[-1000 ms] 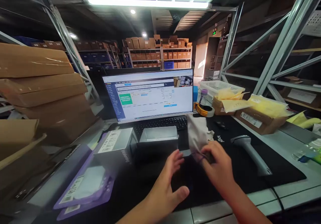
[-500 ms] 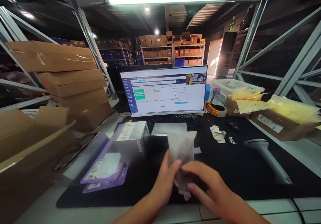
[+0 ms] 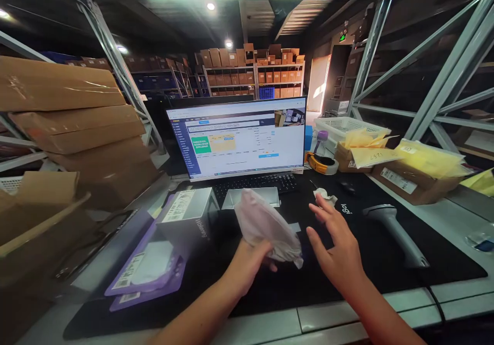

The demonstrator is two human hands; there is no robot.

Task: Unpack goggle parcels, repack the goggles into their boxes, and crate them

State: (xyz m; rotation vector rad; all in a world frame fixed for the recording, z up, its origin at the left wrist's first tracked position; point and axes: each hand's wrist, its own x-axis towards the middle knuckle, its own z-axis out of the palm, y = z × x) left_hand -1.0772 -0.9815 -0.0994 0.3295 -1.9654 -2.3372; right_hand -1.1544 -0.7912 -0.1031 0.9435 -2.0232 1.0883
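Note:
A bundle wrapped in thin white paper [image 3: 266, 224] is held up over the black desk mat by my left hand [image 3: 250, 262], thumb on top and fingers underneath. What the paper covers is hidden. To its right, my right hand [image 3: 337, 247] hangs in the air with fingers apart and nothing in it, close to a crumpled white paper [image 3: 325, 196]. Behind the bundle lies an open shallow box [image 3: 252, 197], partly covered by it. On the left stands a grey box [image 3: 189, 216] with a label on top, beside purple packages [image 3: 148, 278] with white labels.
A monitor [image 3: 239, 139] and keyboard [image 3: 285, 182] stand at the back. A barcode scanner [image 3: 397, 234] lies on the right of the mat [image 3: 293, 293]. Tape [image 3: 323, 165], a cardboard box [image 3: 405, 180] with yellow envelopes and a white basket [image 3: 349, 126] sit back right. Cartons [image 3: 62, 113] are stacked left.
My right hand has let go of the wrapped bundle and moved right, its fingers opening. In my left hand the bundle has tilted, its top leaning left. The view has shifted slightly right.

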